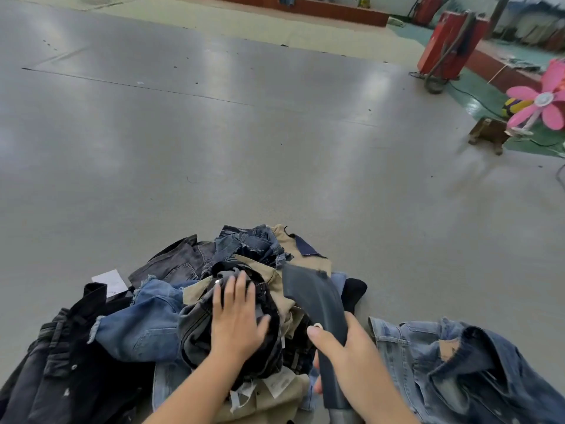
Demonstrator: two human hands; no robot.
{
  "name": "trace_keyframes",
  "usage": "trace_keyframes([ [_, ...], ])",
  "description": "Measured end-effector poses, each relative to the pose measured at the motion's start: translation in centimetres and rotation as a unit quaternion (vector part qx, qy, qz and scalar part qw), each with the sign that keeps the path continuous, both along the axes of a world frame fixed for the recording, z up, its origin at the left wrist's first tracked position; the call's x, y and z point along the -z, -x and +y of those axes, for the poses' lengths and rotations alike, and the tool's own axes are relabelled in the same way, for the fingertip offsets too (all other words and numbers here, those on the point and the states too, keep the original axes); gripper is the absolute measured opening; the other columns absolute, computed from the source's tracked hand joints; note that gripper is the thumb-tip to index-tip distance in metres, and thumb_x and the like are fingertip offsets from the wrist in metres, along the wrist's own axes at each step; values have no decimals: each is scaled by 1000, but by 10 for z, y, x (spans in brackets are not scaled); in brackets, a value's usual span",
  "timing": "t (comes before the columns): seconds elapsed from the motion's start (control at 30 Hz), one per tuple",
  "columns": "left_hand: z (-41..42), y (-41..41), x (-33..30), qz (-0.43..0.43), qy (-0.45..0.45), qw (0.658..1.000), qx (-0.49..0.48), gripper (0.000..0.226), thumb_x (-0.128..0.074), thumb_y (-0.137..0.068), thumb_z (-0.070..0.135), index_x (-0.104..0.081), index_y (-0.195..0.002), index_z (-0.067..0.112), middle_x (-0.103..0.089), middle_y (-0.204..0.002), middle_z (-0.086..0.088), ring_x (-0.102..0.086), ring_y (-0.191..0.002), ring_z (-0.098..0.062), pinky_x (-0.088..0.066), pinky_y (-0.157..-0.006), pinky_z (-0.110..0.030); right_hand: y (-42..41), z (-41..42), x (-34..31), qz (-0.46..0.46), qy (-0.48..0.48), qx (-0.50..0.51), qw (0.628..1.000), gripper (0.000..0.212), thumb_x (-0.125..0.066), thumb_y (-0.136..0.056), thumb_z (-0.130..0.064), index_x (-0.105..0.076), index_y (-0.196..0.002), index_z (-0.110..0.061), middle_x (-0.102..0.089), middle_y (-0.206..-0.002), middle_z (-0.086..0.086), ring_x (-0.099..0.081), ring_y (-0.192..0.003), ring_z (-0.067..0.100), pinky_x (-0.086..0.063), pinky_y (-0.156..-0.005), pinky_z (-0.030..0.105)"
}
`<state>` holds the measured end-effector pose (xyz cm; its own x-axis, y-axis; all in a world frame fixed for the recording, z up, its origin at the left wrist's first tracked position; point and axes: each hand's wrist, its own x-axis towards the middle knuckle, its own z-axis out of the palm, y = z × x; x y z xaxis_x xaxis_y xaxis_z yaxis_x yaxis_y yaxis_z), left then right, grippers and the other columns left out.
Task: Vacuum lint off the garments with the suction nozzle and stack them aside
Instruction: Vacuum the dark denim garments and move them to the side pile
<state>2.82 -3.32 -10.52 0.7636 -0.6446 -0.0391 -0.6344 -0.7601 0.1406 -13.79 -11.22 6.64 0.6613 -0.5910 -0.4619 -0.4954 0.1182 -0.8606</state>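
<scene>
A heap of garments, blue, black and khaki denim, lies on the grey table at the bottom centre. My left hand rests flat with straight fingers on a dark grey garment on top of the heap. My right hand grips the dark suction nozzle, whose wide mouth points up and left over the khaki cloth. A light blue denim garment lies apart at the lower right.
The wide grey table surface stretches far ahead of the heap. A white paper tag lies at the heap's left edge. Off the table to the right stand a red machine, a pink fan and a wooden stool.
</scene>
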Motion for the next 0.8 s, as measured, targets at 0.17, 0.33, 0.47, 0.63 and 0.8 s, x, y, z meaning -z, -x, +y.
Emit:
trace_keyframes([
  [0.17, -22, 7, 13, 266, -93, 935, -218, 119, -38, -58, 94, -28, -145, 14, -10, -157, -6, -9, -145, -27, -27, -103, -60, -6, 7, 4, 16, 30, -3, 999, 20, -66, -85, -30, -54, -101, -31, -65, -70, -2, -62, -57, 8, -45, -56, 14],
  [0.33, -13, -1, 23, 254, -127, 938, -198, 52, -57, -77, 59, -49, -119, 29, -17, -137, -6, -29, -128, -28, -36, -99, -53, -12, 6, 5, 30, 67, -8, 997, 25, -65, -84, -34, -46, -100, -38, -62, -97, -14, -58, -85, -6, -40, -65, 7],
  [0.47, -12, -2, -1, 430, 100, 884, -156, 24, -59, -79, 20, -46, -59, 19, -49, -90, -8, -51, -80, -22, -47, -78, -32, -15, 7, 5, 12, 41, -17, 999, 26, -65, -84, -31, -50, -105, -34, -63, -87, -7, -61, -74, 8, -50, -70, 22],
  [0.63, 36, -23, -49, 678, 515, 468, -236, 29, -46, -65, 3, -73, -77, 5, -68, -75, -14, -65, -60, -27, -56, -55, -34, -8, 10, -6, -46, 15, -2, 999, 18, -64, -85, -24, -54, -100, -28, -60, -65, 2, -58, -50, 11, -47, -49, 19],
  [0.8, 77, -33, -27, 669, 544, 374, -343, 40, -34, -104, 15, -56, -119, -15, -62, -118, -30, -52, -115, -44, -37, -106, -47, -1, 9, -11, -87, -2, 18, 996, 17, -62, -88, -23, -55, -104, -23, -59, -58, 0, -57, -48, 22, -48, -48, 24],
])
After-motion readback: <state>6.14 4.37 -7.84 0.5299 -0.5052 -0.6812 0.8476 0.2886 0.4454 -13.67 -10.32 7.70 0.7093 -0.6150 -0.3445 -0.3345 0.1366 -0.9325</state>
